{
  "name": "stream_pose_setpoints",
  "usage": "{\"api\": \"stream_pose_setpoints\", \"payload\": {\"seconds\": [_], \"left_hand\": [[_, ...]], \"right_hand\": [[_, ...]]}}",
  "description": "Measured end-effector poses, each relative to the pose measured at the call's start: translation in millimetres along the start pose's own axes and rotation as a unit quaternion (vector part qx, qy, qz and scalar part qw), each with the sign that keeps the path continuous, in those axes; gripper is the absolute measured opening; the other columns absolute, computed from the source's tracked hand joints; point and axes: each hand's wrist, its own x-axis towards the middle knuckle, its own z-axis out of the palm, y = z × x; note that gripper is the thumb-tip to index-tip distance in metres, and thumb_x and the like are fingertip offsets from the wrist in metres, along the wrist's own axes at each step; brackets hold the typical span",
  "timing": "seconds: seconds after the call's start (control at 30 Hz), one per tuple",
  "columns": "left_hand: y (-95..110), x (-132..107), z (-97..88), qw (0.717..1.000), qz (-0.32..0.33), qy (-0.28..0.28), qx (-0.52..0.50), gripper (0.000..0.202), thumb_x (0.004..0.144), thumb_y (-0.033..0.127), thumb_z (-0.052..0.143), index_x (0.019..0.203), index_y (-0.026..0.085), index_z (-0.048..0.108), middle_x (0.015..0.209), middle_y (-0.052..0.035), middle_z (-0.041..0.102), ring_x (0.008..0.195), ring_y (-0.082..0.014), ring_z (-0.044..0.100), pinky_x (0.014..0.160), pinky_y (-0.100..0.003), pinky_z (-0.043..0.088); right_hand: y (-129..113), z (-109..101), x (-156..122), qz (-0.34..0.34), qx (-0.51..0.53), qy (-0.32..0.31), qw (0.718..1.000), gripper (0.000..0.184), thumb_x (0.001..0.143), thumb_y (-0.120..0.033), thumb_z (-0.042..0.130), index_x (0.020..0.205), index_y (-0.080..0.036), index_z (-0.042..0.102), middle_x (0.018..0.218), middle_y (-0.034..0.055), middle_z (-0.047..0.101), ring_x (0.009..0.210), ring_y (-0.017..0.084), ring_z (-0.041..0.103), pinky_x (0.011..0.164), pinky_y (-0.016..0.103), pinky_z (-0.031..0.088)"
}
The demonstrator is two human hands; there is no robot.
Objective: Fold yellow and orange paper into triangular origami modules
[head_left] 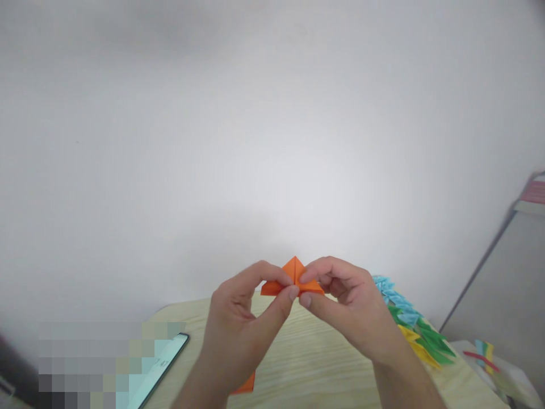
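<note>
A small piece of orange origami paper [295,267], folded into a triangle with a crease down its middle, is held up above the table. My left hand [244,312] pinches it near the centre of its lower edge between thumb and forefinger. From the other side, my right hand [344,301] grips it with forefinger on the front face and thumb below. Both thumbs nearly meet at the bottom edge. Partly hidden under my left wrist, another piece of orange paper [244,388] lies on the table.
The pale wooden table [315,352] stands against a white wall [272,142]. At its right edge lie folded blue paper pieces [395,301], green ones [434,341] and yellow ones [419,347]. A phone [159,369] rests at the left. Coloured strips [483,358] sit beyond the right edge.
</note>
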Motion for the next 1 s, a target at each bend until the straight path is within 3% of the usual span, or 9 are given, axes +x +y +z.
{"api": "stream_pose_setpoints", "payload": {"seconds": [0.23,0.5,0.67,1.0], "left_hand": [[-0.8,-3.5,0.0,0.999,0.009,0.027,-0.017,0.013,0.091,0.019,0.075,0.096,0.027,0.068,0.088,0.0018,0.068,0.085,-0.0162,0.063,0.075,-0.029,0.050],[1.4,-3.6,-6.4,1.000,0.025,-0.013,-0.006,0.012,0.095,0.016,0.071,0.099,0.027,0.067,0.089,0.0019,0.067,0.086,-0.0142,0.061,0.078,-0.028,0.049],[-0.1,-4.4,-9.2,0.999,0.024,-0.025,0.006,0.013,0.097,0.017,0.068,0.102,0.028,0.064,0.092,0.0030,0.066,0.088,-0.0134,0.060,0.079,-0.028,0.049],[2.5,-0.6,-20.2,0.996,-0.041,-0.077,0.020,0.012,0.100,0.028,0.067,0.110,0.034,0.064,0.105,0.0055,0.070,0.102,-0.0119,0.068,0.092,-0.024,0.053]], "right_hand": [[2.1,1.7,-1.0,-0.015,0.003,0.033,0.999,0.006,0.089,-0.029,0.082,0.090,-0.025,0.077,0.089,0.0027,0.077,0.082,0.018,0.067,0.076,0.033,0.052],[-6.9,5.4,-3.1,0.033,0.031,0.049,0.998,0.012,0.083,-0.025,0.085,0.083,-0.020,0.075,0.079,0.0033,0.077,0.074,0.017,0.065,0.069,0.030,0.050],[-11.5,6.4,-5.1,0.042,0.032,0.061,0.997,0.022,0.083,-0.023,0.085,0.078,-0.020,0.064,0.074,0.0017,0.075,0.071,0.016,0.064,0.067,0.029,0.048],[-10.3,-4.3,-4.8,0.072,0.043,-0.001,0.997,0.024,0.089,-0.032,0.084,0.104,-0.023,0.068,0.079,0.0042,0.083,0.072,0.018,0.076,0.076,0.031,0.054]]}}
